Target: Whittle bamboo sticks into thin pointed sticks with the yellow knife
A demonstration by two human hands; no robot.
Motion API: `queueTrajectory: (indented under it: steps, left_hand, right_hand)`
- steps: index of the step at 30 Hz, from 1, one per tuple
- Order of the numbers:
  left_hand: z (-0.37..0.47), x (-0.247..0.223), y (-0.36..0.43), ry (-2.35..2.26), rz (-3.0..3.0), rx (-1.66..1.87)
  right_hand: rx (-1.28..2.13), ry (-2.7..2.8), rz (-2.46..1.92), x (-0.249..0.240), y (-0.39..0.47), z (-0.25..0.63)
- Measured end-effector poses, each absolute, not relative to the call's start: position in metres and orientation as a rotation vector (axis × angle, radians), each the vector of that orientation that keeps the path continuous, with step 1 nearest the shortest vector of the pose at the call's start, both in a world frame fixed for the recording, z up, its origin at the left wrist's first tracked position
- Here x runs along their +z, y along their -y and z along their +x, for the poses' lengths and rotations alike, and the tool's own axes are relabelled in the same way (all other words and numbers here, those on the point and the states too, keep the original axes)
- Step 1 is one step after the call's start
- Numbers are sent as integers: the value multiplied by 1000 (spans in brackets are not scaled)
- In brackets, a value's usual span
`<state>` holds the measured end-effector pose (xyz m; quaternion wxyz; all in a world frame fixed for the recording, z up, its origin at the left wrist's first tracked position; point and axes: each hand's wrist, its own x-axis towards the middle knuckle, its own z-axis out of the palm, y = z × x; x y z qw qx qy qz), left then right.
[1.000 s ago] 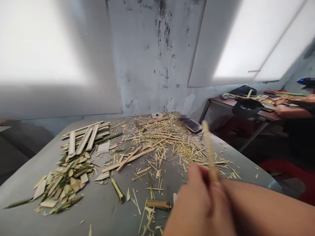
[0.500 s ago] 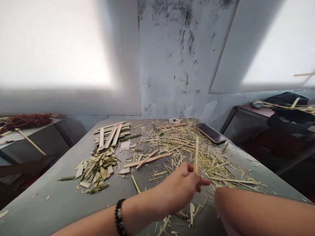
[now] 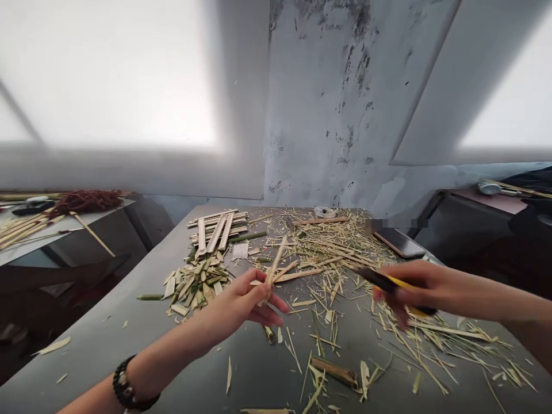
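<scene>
Pinched between the thumb and fingers of my left hand (image 3: 252, 299) is a thin pale bamboo strip (image 3: 278, 259), its free end pointing up and away from me. My right hand (image 3: 409, 287) is wrapped round a yellow and black utility knife (image 3: 399, 284), its dark blade end directed left toward the strip but apart from it. Bamboo shavings (image 3: 340, 247) lie spread over the grey table beneath and beyond both hands. Left of my left hand is a heap of short bamboo pieces (image 3: 200, 282), with flat bamboo slats (image 3: 215, 233) stacked behind it.
A phone (image 3: 401, 242) lies at the table's right rear edge. A roll of clear tape (image 3: 325, 212) sits at the back by the wall. On the left side table (image 3: 64, 238) are reddish-brown fibres and sticks. A brown bamboo piece (image 3: 334, 372) rests near the front.
My left hand has moved left with the bamboo strip. My right hand, hidden before with only its arm showing, now appears on the right holding the utility knife. The view has turned left.
</scene>
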<state>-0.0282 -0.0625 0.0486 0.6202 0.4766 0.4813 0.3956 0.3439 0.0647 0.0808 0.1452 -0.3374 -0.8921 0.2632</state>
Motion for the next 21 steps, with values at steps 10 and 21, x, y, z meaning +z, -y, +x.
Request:
queueTrajectory:
  steps: [10, 21]
  left_hand:
    - [11, 27, 22, -868, 1128, 821]
    - [18, -10, 24, -966, 1044, 811]
  right_hand:
    - [440, 2554, -810, 25, -69, 285]
    - [-116, 2536, -626, 4, -57, 277]
